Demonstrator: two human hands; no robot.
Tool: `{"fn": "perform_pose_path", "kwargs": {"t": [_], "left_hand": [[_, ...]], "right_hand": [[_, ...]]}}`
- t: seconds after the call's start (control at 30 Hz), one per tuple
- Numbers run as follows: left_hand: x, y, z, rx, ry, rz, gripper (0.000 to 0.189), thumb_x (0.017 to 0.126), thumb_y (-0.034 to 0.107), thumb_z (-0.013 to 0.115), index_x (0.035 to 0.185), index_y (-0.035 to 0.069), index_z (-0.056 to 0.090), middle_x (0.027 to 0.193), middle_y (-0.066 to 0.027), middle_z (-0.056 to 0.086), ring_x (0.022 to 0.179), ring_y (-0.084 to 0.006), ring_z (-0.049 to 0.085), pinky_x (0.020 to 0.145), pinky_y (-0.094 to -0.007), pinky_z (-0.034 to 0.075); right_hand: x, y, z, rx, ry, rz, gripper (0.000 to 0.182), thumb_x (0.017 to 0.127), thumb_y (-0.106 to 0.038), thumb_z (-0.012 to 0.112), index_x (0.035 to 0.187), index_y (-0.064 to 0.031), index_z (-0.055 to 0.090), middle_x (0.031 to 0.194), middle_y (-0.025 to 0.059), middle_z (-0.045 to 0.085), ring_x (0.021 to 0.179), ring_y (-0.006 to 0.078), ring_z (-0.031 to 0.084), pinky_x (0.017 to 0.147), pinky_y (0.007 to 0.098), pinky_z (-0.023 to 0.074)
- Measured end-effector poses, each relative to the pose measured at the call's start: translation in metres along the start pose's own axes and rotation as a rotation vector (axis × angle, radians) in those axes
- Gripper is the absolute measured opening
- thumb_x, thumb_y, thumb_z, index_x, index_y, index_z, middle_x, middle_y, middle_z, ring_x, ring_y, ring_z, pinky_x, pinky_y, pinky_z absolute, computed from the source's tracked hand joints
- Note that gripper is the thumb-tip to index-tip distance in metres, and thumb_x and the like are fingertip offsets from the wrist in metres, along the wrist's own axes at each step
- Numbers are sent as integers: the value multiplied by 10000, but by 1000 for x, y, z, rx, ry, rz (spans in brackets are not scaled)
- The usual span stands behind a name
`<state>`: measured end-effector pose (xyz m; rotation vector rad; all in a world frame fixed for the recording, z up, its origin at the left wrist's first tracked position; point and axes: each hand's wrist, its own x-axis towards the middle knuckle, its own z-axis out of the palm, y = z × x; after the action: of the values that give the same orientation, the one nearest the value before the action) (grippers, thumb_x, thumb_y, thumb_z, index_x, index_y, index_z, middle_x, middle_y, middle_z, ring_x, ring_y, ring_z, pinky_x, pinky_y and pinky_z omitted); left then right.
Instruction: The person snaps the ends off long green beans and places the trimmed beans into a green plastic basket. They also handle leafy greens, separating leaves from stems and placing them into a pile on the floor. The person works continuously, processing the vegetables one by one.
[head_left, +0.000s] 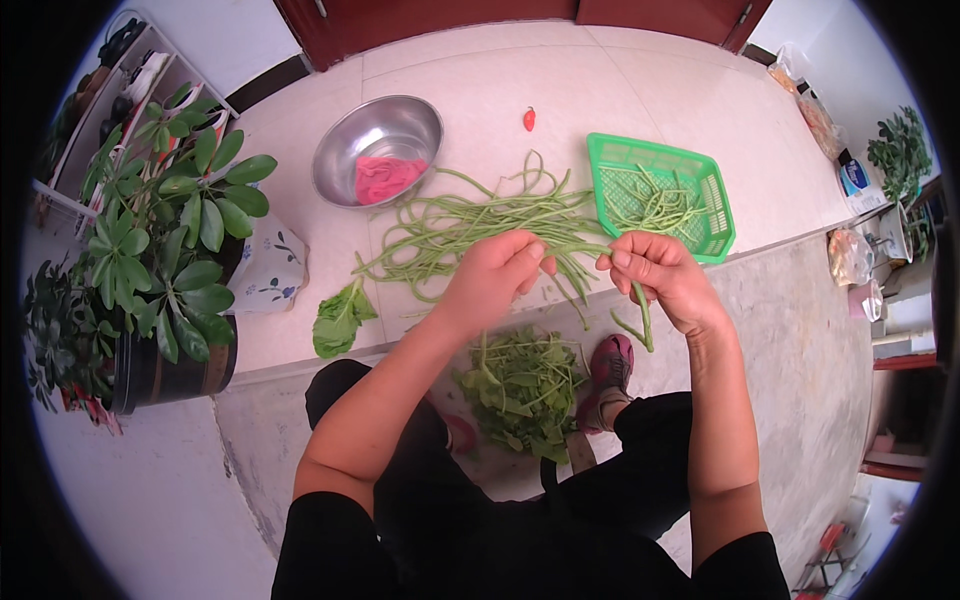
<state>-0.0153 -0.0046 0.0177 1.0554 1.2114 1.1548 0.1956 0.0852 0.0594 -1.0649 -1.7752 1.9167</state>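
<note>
A green long bean (581, 247) is stretched between my two hands over the step's edge. My left hand (504, 271) pinches one end between thumb and fingers. Near its other part, my right hand (654, 276) is closed on it, and a length hangs below those fingers. Behind my hands lies a loose pile of long beans (465, 217) on the tiled floor. A green plastic basket (660, 146) with bean pieces in it stands behind my right hand. Leafy greens (525, 394) lie in a heap on the lower floor between my feet.
A steel basin (337, 154) holding a pink cloth (386, 178) stands at the back left. A red pepper (529, 118) lies behind the beans, a green leaf (341, 319) left of them. Potted plants (199, 285) and a shoe rack (169, 45) stand at the left; bags (821, 124) line the right wall.
</note>
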Motion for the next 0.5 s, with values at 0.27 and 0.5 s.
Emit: {"fn": "perform_pose_path", "kwargs": {"t": [0.27, 0.5], "left_hand": [[-1, 4, -3, -438, -234, -194, 268, 962, 217, 427, 832, 2, 522, 556, 47, 354, 496, -47, 300, 488, -207, 267], [-1, 3, -9, -616, -398, -281, 368, 984, 277, 374, 796, -4, 520, 494, 53, 313, 429, -49, 264, 424, -215, 247]], "right_hand": [[-2, 1, -6, 17, -57, -33, 294, 909, -313, 533, 873, -47, 653, 563, -39, 494, 542, 33, 411, 503, 184, 293], [-4, -1, -11, -8, -101, -20, 319, 908, -321, 535, 879, -29, 660, 534, -34, 469, 525, 42, 409, 508, 194, 322]]}}
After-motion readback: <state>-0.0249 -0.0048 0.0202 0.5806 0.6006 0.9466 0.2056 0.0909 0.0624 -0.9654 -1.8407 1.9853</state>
